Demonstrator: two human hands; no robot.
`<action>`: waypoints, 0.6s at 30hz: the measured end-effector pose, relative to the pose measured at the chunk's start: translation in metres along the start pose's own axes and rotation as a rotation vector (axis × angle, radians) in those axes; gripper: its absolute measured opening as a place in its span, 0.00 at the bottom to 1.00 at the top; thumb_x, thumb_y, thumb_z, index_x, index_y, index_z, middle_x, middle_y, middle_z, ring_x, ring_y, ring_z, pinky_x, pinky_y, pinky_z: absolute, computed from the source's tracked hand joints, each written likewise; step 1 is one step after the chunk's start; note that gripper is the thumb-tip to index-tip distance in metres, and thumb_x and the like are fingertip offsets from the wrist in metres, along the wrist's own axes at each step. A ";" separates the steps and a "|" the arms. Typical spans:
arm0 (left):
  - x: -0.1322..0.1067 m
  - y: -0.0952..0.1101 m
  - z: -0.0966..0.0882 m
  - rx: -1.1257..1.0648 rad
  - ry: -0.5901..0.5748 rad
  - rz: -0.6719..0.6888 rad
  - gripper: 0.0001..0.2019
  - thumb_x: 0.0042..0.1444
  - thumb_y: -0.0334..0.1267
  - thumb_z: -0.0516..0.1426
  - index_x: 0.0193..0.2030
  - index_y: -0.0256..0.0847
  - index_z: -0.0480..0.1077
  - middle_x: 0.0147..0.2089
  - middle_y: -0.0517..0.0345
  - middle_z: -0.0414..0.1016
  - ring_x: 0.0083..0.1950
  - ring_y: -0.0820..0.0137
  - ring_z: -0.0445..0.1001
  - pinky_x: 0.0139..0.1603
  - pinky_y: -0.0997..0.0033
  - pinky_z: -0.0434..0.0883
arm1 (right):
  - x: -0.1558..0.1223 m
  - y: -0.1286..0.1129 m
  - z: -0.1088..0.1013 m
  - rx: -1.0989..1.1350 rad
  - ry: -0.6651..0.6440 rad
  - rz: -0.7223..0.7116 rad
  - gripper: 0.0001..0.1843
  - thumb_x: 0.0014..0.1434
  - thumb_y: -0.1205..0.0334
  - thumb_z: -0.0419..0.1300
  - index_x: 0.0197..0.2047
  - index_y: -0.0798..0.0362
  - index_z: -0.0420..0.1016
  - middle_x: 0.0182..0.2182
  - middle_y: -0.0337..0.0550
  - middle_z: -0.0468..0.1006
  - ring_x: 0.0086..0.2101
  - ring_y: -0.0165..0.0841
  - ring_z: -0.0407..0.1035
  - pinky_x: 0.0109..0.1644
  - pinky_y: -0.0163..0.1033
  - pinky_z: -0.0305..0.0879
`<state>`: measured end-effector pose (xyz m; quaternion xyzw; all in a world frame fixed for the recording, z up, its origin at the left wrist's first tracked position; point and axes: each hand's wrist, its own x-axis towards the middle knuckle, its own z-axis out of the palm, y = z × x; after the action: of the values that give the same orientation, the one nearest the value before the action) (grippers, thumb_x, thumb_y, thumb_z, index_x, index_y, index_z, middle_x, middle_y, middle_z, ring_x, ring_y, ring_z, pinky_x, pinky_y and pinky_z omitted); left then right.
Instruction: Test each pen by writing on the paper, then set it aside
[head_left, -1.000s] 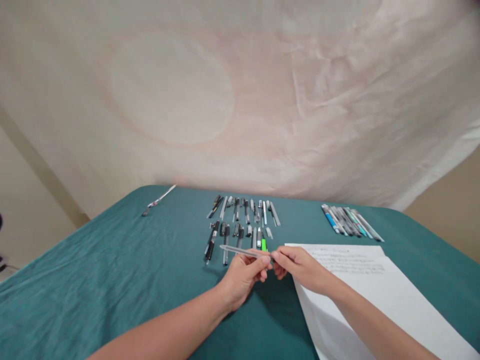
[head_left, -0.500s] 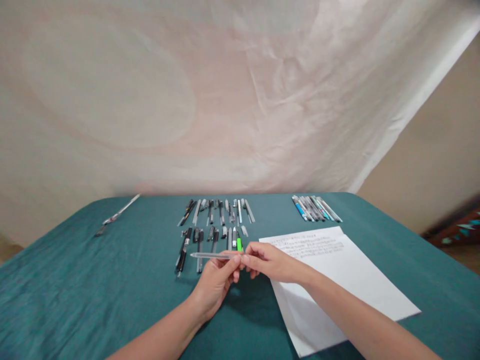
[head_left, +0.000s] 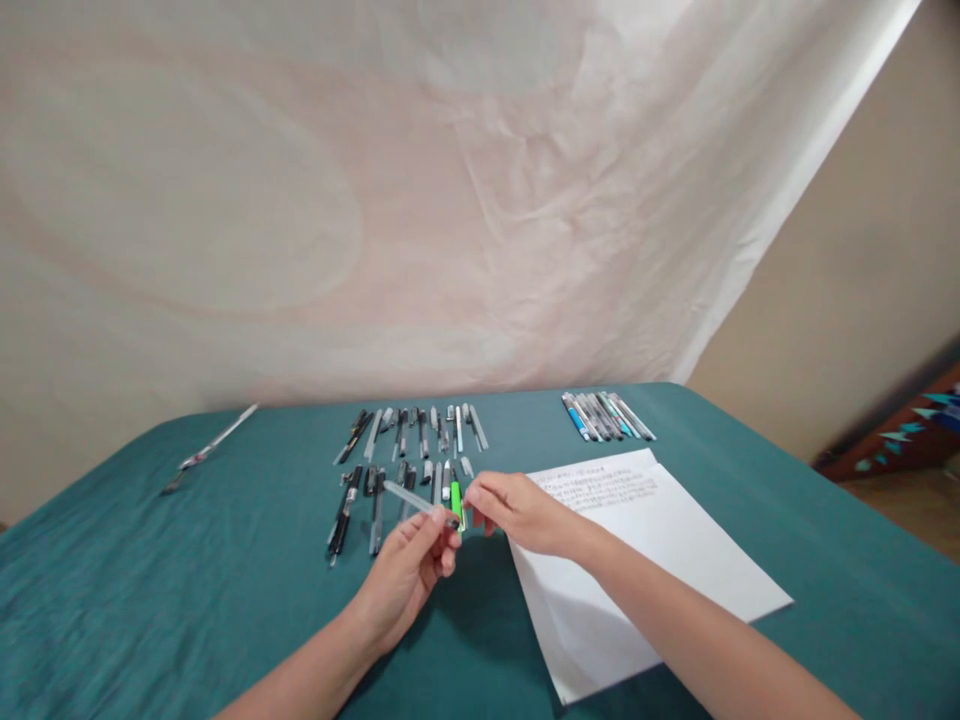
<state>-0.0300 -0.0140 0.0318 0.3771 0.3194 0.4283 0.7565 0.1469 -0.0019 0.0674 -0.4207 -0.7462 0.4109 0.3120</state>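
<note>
My left hand [head_left: 401,580] pinches a translucent pen [head_left: 412,496] between thumb and fingers. The pen tilts, its far end up to the left and its dark end at my fingertips. Just right of that end, my right hand [head_left: 517,512] has its fingers drawn together, apart from the pen; whatever may lie in them is hidden. Behind the fingers lies a bright green pen or highlighter [head_left: 456,497]. More pens and caps lie around it in a near row, including a black pen [head_left: 344,515] at the left end.
A far row of pens [head_left: 421,432] with caps lies behind. A bundle of pens [head_left: 604,416] sits at the back right. White paper [head_left: 645,570] with writing lies under my right forearm. A long thin brush-like item [head_left: 217,440] is at far left on the green cloth [head_left: 150,600].
My hands have parted; the right fingers have come off the pen's end. The pen in my left hand has turned from level to slanting. The view has shifted a little to the right.
</note>
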 end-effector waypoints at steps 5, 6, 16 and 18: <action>-0.009 0.001 0.021 0.206 -0.136 -0.085 0.15 0.58 0.47 0.52 0.30 0.35 0.66 0.25 0.59 0.68 0.23 0.77 0.66 0.25 0.78 0.64 | -0.008 -0.014 -0.016 -0.477 0.003 -0.217 0.24 0.61 0.69 0.46 0.60 0.44 0.57 0.41 0.41 0.74 0.34 0.29 0.69 0.40 0.34 0.62; -0.011 0.001 0.026 0.266 -0.166 -0.095 0.16 0.58 0.48 0.52 0.30 0.35 0.65 0.25 0.59 0.68 0.23 0.76 0.66 0.26 0.77 0.64 | -0.009 -0.014 -0.015 -0.557 -0.026 -0.215 0.25 0.61 0.70 0.47 0.60 0.43 0.58 0.41 0.41 0.74 0.34 0.30 0.69 0.39 0.34 0.62; -0.021 0.006 0.047 1.204 -0.380 0.344 0.16 0.63 0.45 0.44 0.46 0.41 0.68 0.47 0.53 0.71 0.49 0.66 0.68 0.52 0.65 0.63 | -0.039 0.033 -0.057 -0.133 0.326 0.030 0.19 0.59 0.51 0.51 0.49 0.51 0.72 0.33 0.43 0.78 0.27 0.30 0.70 0.30 0.34 0.66; -0.021 -0.001 0.043 1.422 -0.406 0.415 0.16 0.62 0.44 0.46 0.53 0.44 0.64 0.55 0.53 0.67 0.56 0.64 0.63 0.58 0.60 0.58 | -0.057 0.055 -0.079 -0.040 0.512 0.118 0.20 0.56 0.48 0.53 0.42 0.55 0.74 0.30 0.43 0.77 0.25 0.30 0.69 0.27 0.34 0.65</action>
<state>-0.0035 -0.0456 0.0563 0.8964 0.2957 0.1754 0.2799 0.2573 -0.0077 0.0498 -0.5598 -0.6251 0.2939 0.4578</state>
